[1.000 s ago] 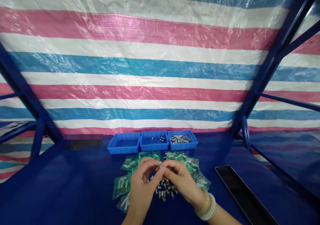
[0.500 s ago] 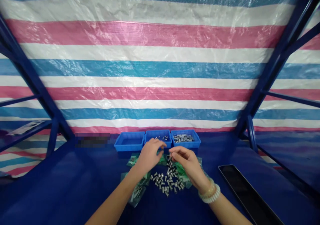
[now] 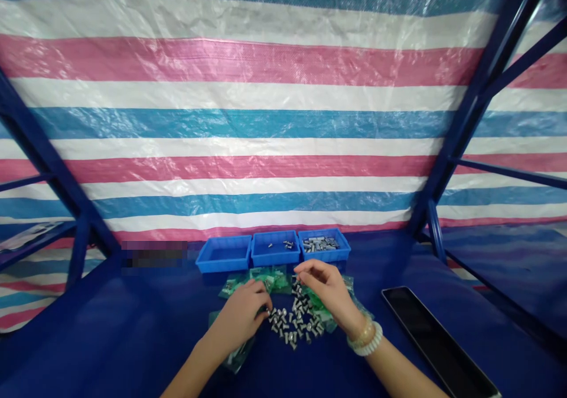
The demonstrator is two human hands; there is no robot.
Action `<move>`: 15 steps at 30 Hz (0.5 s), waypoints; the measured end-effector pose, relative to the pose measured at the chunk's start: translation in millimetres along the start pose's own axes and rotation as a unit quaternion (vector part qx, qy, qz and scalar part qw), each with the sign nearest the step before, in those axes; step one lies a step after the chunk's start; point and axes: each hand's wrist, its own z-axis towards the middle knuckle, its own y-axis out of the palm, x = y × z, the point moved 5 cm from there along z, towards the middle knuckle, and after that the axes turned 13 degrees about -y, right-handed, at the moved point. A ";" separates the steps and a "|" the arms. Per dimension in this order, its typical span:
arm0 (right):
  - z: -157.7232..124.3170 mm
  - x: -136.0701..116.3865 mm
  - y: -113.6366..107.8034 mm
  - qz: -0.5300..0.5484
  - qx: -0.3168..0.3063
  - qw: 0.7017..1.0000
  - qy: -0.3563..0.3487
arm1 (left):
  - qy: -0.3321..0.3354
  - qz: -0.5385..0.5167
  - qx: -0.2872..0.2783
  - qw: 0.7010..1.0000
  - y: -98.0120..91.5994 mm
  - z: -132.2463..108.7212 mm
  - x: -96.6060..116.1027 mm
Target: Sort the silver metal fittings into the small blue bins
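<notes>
Short metal screws lie in a loose pile on the blue tabletop. My left hand is at the pile's left edge, thumb and fingers closed around a screw there. Just above the pile's far end, my right hand holds its thumb and fingertips together in a pinch; whatever is between them is too small to make out. Small green-tinted plastic bags lie around the pile, some partly under my hands. A few screws sit in the middle blue bin, behind the pile.
The right blue bin contains many small metal pieces. The left blue bin stands beside the middle one. A dark phone-like slab lies at the right. Blue metal frame bars rise at both sides, before a striped tarp.
My left hand has come back from over the middle bin to the pile's left edge. My right hand stays pinched above the far screws. The view has shifted slightly.
</notes>
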 end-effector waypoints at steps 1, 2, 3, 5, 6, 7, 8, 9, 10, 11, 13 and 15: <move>0.0 0.8 0.1 -0.004 0.000 1.000 -0.004 | 0.001 -0.008 0.009 1.000 -3.4 1.8 2.5; -0.1 1.2 0.2 -0.008 0.000 1.000 -0.008 | 0.002 -0.024 0.020 0.999 -8.3 3.9 6.0; -0.4 1.2 0.3 -0.012 0.002 1.000 -0.013 | 0.002 -0.055 0.035 0.998 -14.5 6.1 10.2; -1.6 -1.3 0.5 -0.020 0.007 0.999 -0.025 | -0.001 -0.162 0.060 0.985 -27.1 10.8 19.0; -2.2 -4.6 1.1 -0.026 0.005 0.999 -0.041 | -0.003 -0.234 0.063 0.970 -31.4 13.2 23.0; -2.7 -9.4 2.3 -0.033 -0.003 0.997 -0.066 | -0.006 -0.309 0.056 0.949 -33.6 15.6 26.2; -3.2 -15.2 4.0 -0.042 -0.016 0.994 -0.100 | -0.009 -0.376 0.042 0.926 -33.4 17.9 28.7; -3.8 -21.5 6.0 -0.051 -0.033 0.989 -0.137 | -0.014 -0.427 0.025 0.904 -31.6 19.9 30.3; -4.5 -27.3 8.0 -0.062 -0.050 0.982 -0.172 | -0.021 -0.467 0.011 0.884 -29.0 21.3 30.8; -5.2 -31.8 9.7 -0.072 -0.065 0.975 -0.199 | -0.031 -0.496 0.005 0.868 -26.3 22.2 30.0; -5.9 -36.2 11.3 -0.089 -0.080 0.968 -0.223 | -0.056 -0.527 0.010 0.848 -22.3 22.5 25.9; -6.3 -36.9 11.8 -0.099 -0.084 0.966 -0.225 | -0.076 -0.537 0.014 0.840 -20.2 21.6 22.2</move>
